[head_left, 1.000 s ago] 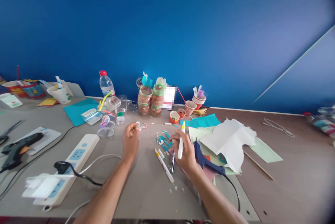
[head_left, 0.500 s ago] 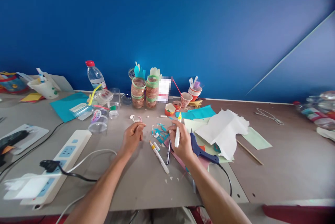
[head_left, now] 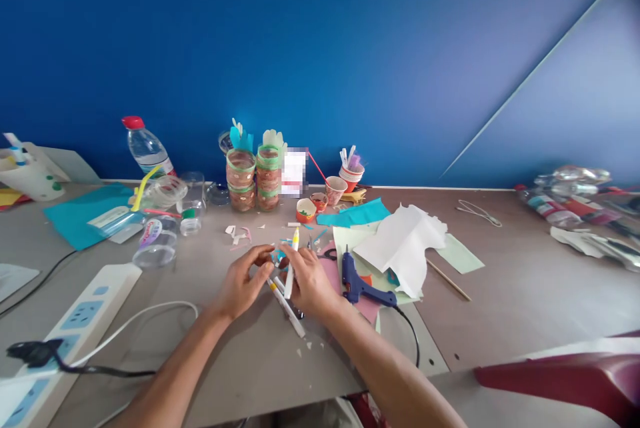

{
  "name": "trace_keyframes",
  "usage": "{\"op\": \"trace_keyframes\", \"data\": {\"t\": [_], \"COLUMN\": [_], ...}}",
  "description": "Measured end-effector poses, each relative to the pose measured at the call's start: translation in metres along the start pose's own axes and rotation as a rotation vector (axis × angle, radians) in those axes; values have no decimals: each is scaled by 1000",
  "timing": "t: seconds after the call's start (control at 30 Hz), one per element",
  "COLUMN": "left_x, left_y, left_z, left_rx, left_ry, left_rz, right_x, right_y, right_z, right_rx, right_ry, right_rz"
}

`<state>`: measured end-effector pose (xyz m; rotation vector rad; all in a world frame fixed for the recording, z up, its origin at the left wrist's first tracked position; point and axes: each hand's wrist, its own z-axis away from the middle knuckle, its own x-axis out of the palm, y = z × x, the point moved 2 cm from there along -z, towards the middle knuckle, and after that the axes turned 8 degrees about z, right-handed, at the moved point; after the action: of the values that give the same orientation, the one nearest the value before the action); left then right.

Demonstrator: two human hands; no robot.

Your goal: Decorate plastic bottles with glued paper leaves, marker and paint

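A white marker (head_left: 289, 278) with a yellow end is gripped in my right hand (head_left: 313, 285), tilted with the yellow end up. Close on its left is my left hand (head_left: 247, 285), fingers curved and thumb apart, with nothing visible in it. Below the hands, a second white marker (head_left: 287, 311) lies on the table, and a dark pen beside it is mostly hidden by my right hand. Teal paper scraps (head_left: 278, 256) show between the hands. The blue glue gun (head_left: 363, 285) lies just right of my right hand, on coloured paper.
Decorated jars (head_left: 242, 178) stand at the back, near small orange cups (head_left: 306, 211) and a stack of paper cups (head_left: 351, 178). Crumpled white paper (head_left: 400, 245) lies right of centre. At left are a power strip (head_left: 85, 321), a clear plastic jar (head_left: 156, 245) and a water bottle (head_left: 147, 148).
My two hands have come closer together, the right still holding the marker. My left hand's fingers have opened from a closed pinch. The view has turned right.
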<state>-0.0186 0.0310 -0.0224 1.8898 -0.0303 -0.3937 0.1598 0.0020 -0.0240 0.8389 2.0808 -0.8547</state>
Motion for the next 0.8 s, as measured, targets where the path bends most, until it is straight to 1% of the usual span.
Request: {"op": "trace_keyframes", "data": {"t": [0.07, 0.13, 0.17, 0.23, 0.3, 0.37, 0.43, 0.5, 0.57, 0.6, 0.67, 0.8], "left_x": [4, 8, 11, 14, 16, 14, 8, -1, -10, -13, -18, -15], "left_y": [4, 7, 8, 9, 9, 5, -2, -10, -17, -19, -21, -17], "left_z": [3, 5, 6, 7, 6, 3, -2, -7, -11, -12, -13, -11], "left_rx": [14, 17, 9, -29, -67, -90, -113, -143, -160, -165, -168, -149], "left_ry": [-114, -189, -203, -191, -147, -64, 77, 224, 360, 407, 455, 419], "left_rz": [8, -9, -22, -29, 7, 65, 109, 156, 182, 172, 122, 50], "right_x": [0, 0, 0, -1, -2, -5, -9, -12, -11, -9, -3, 8], "right_y": [-1, -2, -3, -5, -7, -9, -9, -6, -3, -2, -1, -1], "right_z": [1, 1, 2, 2, 1, -1, -4, -6, -6, -6, -4, 1], "right_rx": [-6, -12, -13, -10, -19, -46, -38, 24, 77, 89, 98, 122], "right_ry": [-1, -22, -45, -92, -102, -55, 18, 57, 27, -4, -78, -211], "right_rz": [46, 99, 122, 144, 123, 65, 4, -26, -15, 2, 54, 152]}}
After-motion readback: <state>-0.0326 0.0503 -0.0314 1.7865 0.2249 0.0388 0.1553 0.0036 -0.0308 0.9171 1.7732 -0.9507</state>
